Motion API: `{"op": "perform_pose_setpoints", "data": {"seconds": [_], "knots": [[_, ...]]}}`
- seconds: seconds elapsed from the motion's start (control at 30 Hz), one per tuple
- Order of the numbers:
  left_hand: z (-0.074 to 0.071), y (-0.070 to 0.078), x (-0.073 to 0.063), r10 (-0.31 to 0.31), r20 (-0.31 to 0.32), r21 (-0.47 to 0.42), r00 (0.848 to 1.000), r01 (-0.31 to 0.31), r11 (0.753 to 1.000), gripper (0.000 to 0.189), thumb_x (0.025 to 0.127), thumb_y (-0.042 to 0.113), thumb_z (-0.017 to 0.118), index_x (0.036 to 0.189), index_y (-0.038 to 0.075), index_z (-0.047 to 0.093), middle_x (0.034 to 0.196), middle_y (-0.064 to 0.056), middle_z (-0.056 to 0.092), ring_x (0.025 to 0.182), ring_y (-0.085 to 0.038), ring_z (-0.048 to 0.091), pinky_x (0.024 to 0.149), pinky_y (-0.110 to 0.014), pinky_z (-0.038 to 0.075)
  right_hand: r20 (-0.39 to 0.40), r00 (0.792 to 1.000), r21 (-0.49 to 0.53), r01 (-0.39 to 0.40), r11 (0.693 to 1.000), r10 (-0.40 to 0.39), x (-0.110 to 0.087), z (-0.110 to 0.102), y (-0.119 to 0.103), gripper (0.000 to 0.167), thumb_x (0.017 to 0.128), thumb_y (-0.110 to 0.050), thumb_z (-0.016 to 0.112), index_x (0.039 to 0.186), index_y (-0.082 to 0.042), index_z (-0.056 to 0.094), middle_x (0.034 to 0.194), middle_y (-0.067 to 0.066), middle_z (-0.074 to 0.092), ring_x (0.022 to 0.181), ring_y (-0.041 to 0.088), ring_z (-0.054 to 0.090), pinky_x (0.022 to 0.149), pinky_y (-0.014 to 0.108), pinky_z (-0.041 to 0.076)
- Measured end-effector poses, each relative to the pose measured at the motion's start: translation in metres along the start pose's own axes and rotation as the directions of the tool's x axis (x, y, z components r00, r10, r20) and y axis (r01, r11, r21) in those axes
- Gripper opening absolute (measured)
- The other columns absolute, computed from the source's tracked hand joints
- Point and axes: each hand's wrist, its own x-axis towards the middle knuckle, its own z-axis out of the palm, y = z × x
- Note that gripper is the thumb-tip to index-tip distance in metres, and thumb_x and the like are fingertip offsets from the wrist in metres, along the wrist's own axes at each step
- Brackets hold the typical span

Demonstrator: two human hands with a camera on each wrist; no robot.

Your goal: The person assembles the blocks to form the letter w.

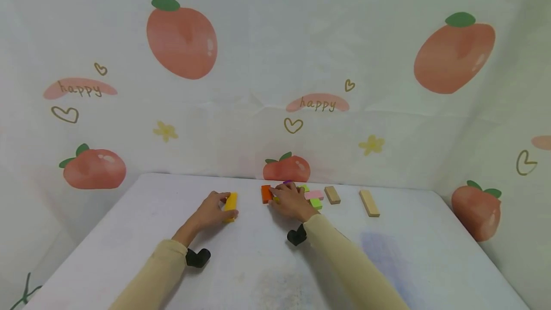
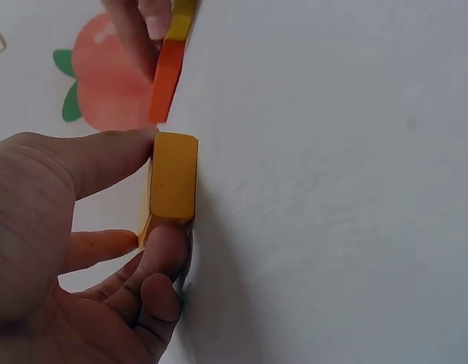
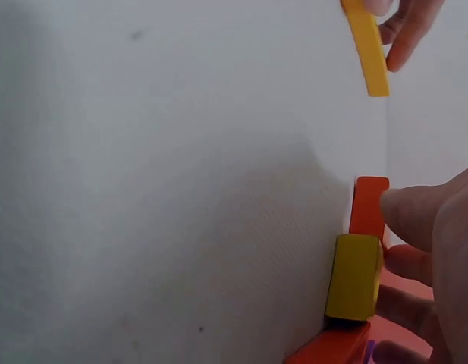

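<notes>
My left hand point(image 1: 213, 210) pinches an orange-yellow wooden block point(image 1: 231, 207) between thumb and fingers, towards the back of the table. In the left wrist view the end of that block point(image 2: 174, 176) faces the camera. To the right, my right hand point(image 1: 292, 203) reaches over a group of coloured blocks. Its fingertips are right at an orange-red block point(image 1: 266, 195). A darker yellow block point(image 3: 355, 275) stands against that one, beside the fingers, and another red block point(image 3: 336, 346) comes after it. I cannot tell whether the right fingers grip a block.
Near the right hand lie a pink block point(image 1: 314, 194), a green block point(image 1: 316, 204) and a partly hidden purple block point(image 1: 287, 182). Farther right are a short plain wooden block point(image 1: 332, 195) and a longer one point(image 1: 369, 203). A fruit-printed cloth point(image 1: 241, 85) hangs behind the white table point(image 1: 249, 271).
</notes>
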Motion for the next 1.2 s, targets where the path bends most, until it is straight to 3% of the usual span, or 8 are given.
{"op": "perform_pose_setpoints", "data": {"seconds": [0.1, 0.2, 0.4, 0.73, 1.0, 1.2], "knots": [[0.001, 0.004, -0.006, -0.007, 0.001, 0.012, 1.000, 0.007, 1.000, 0.072, 0.087, 0.029, 0.081, 0.142, -0.008, 0.052, 0.117, -0.018, 0.057, 0.100, -0.029, 0.054, 0.095, -0.050, 0.048, -0.016, 1.000, -0.042, 0.014, 0.999, -0.015, 0.000, 0.002, -0.001, 0.046, 0.103, -0.035, 0.058, 0.144, -0.015, 0.059, 0.143, 0.008, 0.055, 0.138, 0.035, 0.037, 0.106, 0.065, 0.028], [0.002, 0.006, -0.011, 0.000, 0.005, 0.001, 1.000, 0.000, 1.000, 0.073, 0.085, 0.030, 0.083, 0.140, -0.007, 0.053, 0.116, -0.016, 0.058, 0.090, -0.025, 0.055, 0.083, -0.043, 0.051, -0.038, 0.999, -0.049, 0.023, 0.999, -0.025, -0.001, 0.004, -0.004, 0.043, 0.102, -0.035, 0.060, 0.140, -0.014, 0.063, 0.142, 0.007, 0.057, 0.138, 0.034, 0.037, 0.107, 0.063, 0.029], [0.005, 0.007, -0.021, 0.030, 0.018, -0.071, 0.999, -0.029, 0.997, 0.069, 0.086, 0.026, 0.083, 0.140, -0.006, 0.055, 0.116, -0.013, 0.059, 0.076, -0.018, 0.050, 0.065, -0.030, 0.045, -0.074, 0.996, -0.019, 0.041, 0.999, -0.042, -0.002, 0.004, -0.010, 0.038, 0.100, -0.033, 0.065, 0.133, -0.013, 0.069, 0.137, 0.007, 0.061, 0.134, 0.032, 0.042, 0.106, 0.064, 0.029], [0.007, 0.008, -0.032, 0.138, 0.113, -0.162, 0.984, -0.119, 0.980, 0.060, 0.088, 0.012, 0.079, 0.138, -0.011, 0.054, 0.115, -0.013, 0.058, 0.074, -0.015, 0.056, 0.062, -0.024, 0.046, -0.046, 0.992, -0.048, 0.118, 0.992, -0.120, -0.008, 0.006, -0.009, 0.038, 0.100, -0.028, 0.066, 0.136, -0.015, 0.067, 0.144, 0.004, 0.058, 0.137, 0.031, 0.042, 0.107, 0.064, 0.030], [0.015, 0.019, -0.043, 0.179, 0.089, -0.125, 0.980, -0.167, 0.978, 0.061, 0.084, 0.019, 0.085, 0.132, -0.010, 0.061, 0.112, -0.009, 0.061, 0.073, -0.014, 0.054, 0.062, -0.024, 0.047, -0.051, 0.983, -0.022, 0.177, 0.984, -0.177, -0.021, 0.007, -0.003, 0.038, 0.100, -0.027, 0.067, 0.134, -0.011, 0.068, 0.141, 0.003, 0.060, 0.135, 0.030, 0.045, 0.107, 0.062, 0.033], [0.022, 0.025, -0.051, 0.260, 0.092, -0.081, 0.961, -0.253, 0.964, 0.056, 0.085, 0.021, 0.083, 0.127, -0.011, 0.064, 0.109, -0.010, 0.061, 0.073, -0.012, 0.053, 0.063, -0.023, 0.047, -0.093, 0.969, -0.026, 0.225, 0.974, -0.227, -0.030, 0.009, -0.002, 0.033, 0.098, -0.025, 0.070, 0.127, -0.011, 0.072, 0.135, 0.005, 0.065, 0.130, 0.029, 0.049, 0.106, 0.061, 0.035]]}}
